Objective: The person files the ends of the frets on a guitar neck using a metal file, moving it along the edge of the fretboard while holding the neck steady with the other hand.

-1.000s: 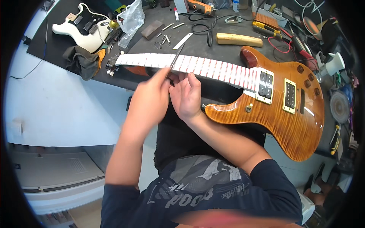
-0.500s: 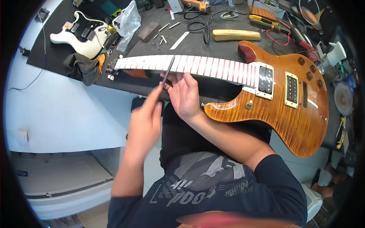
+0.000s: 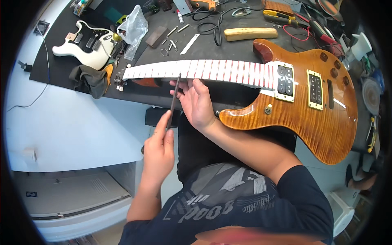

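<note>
File (image 3: 174, 99) – butt hidden w/in L hand (image 3: 159, 153), guitar headstock (image 3: 119, 81) unclear

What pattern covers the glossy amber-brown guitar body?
Fine darker stripes cross the glossy amber-brown guitar body, best seen in the head view.

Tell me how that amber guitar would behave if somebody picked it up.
Probably heavy: the amber guitar has a broad body that looks wooden. Its glossy finish, bright with reflections, may be slippery to grip. Lifted by the long, pale-striped neck, it would likely tip body-first, since most of its bulk sits at that end.
</note>
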Motion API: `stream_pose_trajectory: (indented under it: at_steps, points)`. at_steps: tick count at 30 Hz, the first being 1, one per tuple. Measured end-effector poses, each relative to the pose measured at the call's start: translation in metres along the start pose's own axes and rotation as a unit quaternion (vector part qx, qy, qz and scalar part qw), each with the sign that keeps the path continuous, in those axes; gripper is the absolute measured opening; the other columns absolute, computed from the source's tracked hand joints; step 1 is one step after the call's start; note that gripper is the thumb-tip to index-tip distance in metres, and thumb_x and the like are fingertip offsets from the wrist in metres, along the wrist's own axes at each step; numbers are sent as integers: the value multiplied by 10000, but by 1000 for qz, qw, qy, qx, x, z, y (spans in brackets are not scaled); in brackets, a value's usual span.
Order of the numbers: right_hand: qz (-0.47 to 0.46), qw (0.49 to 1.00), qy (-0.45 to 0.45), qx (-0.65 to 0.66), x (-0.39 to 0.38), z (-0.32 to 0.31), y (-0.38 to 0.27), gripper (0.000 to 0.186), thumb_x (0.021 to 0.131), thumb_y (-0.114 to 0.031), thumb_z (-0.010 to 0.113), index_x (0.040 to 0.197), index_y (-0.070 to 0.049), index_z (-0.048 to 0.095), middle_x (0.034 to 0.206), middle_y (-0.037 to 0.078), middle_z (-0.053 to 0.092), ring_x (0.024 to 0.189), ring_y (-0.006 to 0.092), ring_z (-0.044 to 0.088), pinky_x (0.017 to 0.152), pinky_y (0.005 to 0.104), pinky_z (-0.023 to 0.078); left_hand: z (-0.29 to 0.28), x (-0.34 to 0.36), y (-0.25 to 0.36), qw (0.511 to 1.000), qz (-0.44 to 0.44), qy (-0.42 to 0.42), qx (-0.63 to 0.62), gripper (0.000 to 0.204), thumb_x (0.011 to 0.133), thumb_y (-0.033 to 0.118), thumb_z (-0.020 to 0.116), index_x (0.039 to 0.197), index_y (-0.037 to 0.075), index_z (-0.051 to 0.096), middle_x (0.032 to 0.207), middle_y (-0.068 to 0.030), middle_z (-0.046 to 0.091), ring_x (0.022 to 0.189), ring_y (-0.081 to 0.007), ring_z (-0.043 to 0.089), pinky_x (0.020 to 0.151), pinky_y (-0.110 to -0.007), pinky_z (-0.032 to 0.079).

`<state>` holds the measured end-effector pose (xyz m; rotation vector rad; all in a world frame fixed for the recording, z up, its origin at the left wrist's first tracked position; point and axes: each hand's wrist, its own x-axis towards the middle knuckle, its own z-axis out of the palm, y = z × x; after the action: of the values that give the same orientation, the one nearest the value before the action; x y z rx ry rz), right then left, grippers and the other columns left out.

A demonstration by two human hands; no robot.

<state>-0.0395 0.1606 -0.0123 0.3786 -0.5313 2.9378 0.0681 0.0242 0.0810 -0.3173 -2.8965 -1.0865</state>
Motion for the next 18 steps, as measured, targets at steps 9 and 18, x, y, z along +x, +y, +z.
stream_pose_trajectory:
  at_steps: [9, 18]
  points:
    - [-17, 999, 7, 29, 0, 7, -15, 530, 1125, -495, 470, 1483, -114, 562, 1478, 37, 617, 1349, 194, 565, 1109, 436, 427, 11, 110, 34, 997, 57, -42, -22, 446, 1127, 133, 592, 1569, 76, 620, 712, 37, 537, 578, -52, 466, 528, -265, 386]
    - [-13, 998, 17, 59, 1, 9, -8, 427, 1151, -403, 482, 1385, -93, 658, 1376, 32, 682, 1275, 148, 600, 1061, 408, 454, 3, 110, 29, 998, 40, -48, -3, 472, 1108, 115, 585, 1578, 89, 618, 725, 50, 539, 566, -37, 484, 509, -248, 385]
